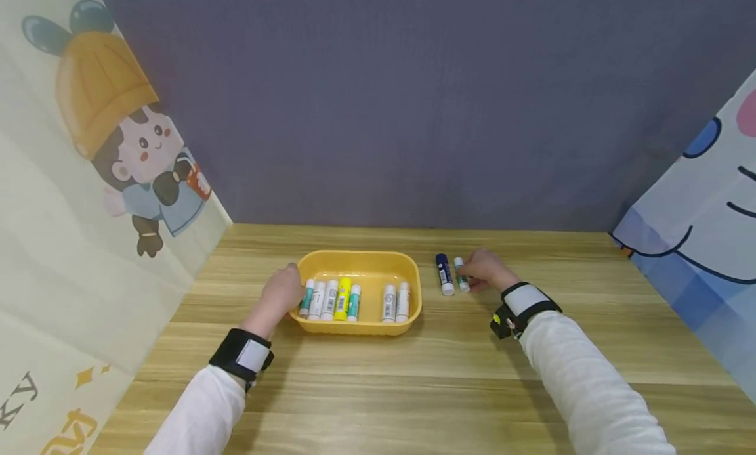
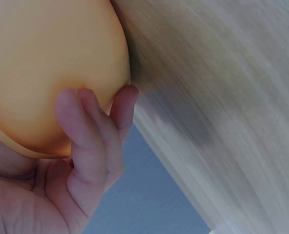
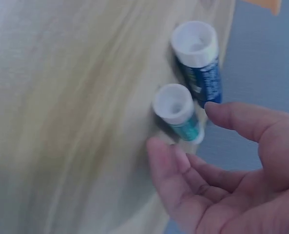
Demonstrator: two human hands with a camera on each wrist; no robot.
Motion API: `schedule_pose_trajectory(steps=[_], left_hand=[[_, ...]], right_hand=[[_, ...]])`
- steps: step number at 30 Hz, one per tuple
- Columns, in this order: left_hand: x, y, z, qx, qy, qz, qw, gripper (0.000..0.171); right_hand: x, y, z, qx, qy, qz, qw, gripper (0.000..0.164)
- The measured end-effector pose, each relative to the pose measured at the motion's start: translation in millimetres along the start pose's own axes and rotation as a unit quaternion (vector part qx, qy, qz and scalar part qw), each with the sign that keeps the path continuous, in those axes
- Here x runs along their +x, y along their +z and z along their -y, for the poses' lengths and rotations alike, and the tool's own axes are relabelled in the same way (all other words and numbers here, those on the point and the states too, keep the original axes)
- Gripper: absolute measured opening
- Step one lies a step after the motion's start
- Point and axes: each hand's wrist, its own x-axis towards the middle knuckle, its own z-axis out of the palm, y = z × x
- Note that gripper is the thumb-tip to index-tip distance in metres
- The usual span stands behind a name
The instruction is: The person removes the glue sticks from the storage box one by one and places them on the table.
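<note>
My left hand [image 1: 282,288] grips the left end of a yellow plastic tray [image 1: 361,328]; in the left wrist view its fingers [image 2: 88,141] curl against the tray's outer wall. Several glue sticks lie side by side in the tray, among them a bright yellow glue stick [image 1: 342,299] and a white glue stick [image 1: 403,302] toward the right. Out on the table, my right hand [image 1: 485,270] reaches around a small teal-and-white glue stick [image 3: 175,105], thumb and fingers spread on either side of it. Just left of that lies a larger dark blue glue stick [image 1: 444,274] with a white end.
The tray and loose glue sticks are on a wood-grain table [image 1: 378,389]. A dark grey panel [image 1: 413,113] rises behind it. Printed cloths hang at both sides, with a cartoon figure [image 1: 144,153] on the left one.
</note>
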Motion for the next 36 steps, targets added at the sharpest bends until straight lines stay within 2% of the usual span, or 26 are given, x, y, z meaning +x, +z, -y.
schedule_pose_trajectory(steps=[3,7,13,18,23,28,36], left_hand=[[-0.8,-0.5,-0.4,0.000,0.002,-0.003,1.0000,0.055],[-1.7,-0.9,-0.1,-0.005,0.002,-0.004,1.0000,0.055],[-1.5,-1.1,0.6,-0.006,0.002,-0.003,1.0000,0.055],[0.0,-1.7,1.5,-0.003,0.000,-0.001,1.0000,0.054],[0.6,-1.7,2.3,-0.006,0.002,-0.001,1.0000,0.053],[-0.1,-1.2,2.2,-0.005,0.001,0.000,1.0000,0.052],[-2.4,-1.8,0.4,-0.004,-0.001,0.000,1.0000,0.051]], right_hand=[[-5.8,-5.7,7.0,-0.034,-0.014,-0.006,0.999,0.040],[-15.2,-15.9,23.9,-0.067,-0.048,-0.021,0.996,0.079],[-33.2,-28.2,59.8,-0.112,-0.087,-0.086,0.986,0.097],[-55.7,-23.7,93.8,-0.135,-0.132,-0.129,0.973,0.099],[-73.5,-2.6,119.7,-0.172,-0.174,-0.146,0.958,0.096],[-88.3,30.3,134.6,-0.207,-0.214,-0.137,0.945,0.097],[-100.6,85.0,140.6,-0.288,-0.227,-0.107,0.924,0.094]])
